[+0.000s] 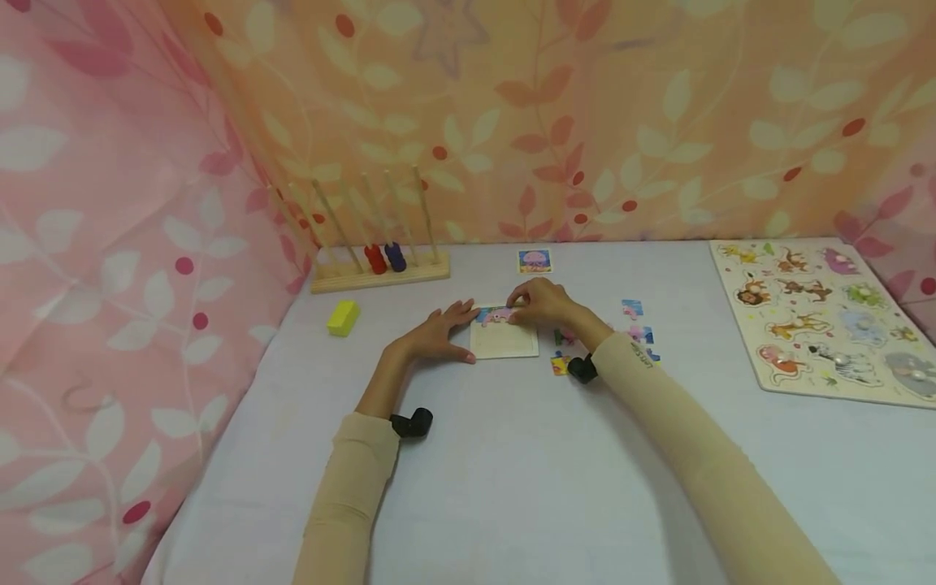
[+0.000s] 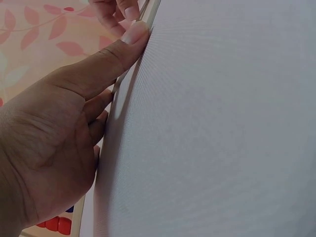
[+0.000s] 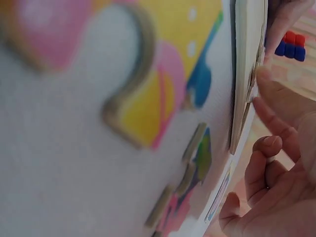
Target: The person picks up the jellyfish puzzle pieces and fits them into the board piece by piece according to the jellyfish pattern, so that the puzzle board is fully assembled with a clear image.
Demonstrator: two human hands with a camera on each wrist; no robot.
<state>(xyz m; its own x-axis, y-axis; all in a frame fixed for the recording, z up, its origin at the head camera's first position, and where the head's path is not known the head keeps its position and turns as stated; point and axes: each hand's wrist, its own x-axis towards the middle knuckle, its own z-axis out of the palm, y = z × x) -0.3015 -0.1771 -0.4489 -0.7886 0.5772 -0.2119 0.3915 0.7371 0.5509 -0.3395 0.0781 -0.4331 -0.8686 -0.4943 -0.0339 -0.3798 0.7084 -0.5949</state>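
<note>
A small square puzzle board (image 1: 504, 343) lies on the white table, with pictured pieces (image 1: 493, 317) along its far edge and bare wood nearer me. My left hand (image 1: 433, 335) rests at the board's left side, fingers spread; in the left wrist view its thumb (image 2: 114, 64) lies along the near edge. At the far right corner of the board, my right hand (image 1: 544, 304) pinches a jigsaw piece between thumb and index finger, mostly hidden by the fingers. Several loose jigsaw pieces (image 1: 561, 364) lie right of the board, partly behind the right wrist.
A wooden peg rack (image 1: 380, 280) with red and blue counters stands at the back left. Near it lies a yellow block (image 1: 343, 318). An octopus picture card (image 1: 535, 261) is behind the board. An animal peg board (image 1: 826, 325) lies far right.
</note>
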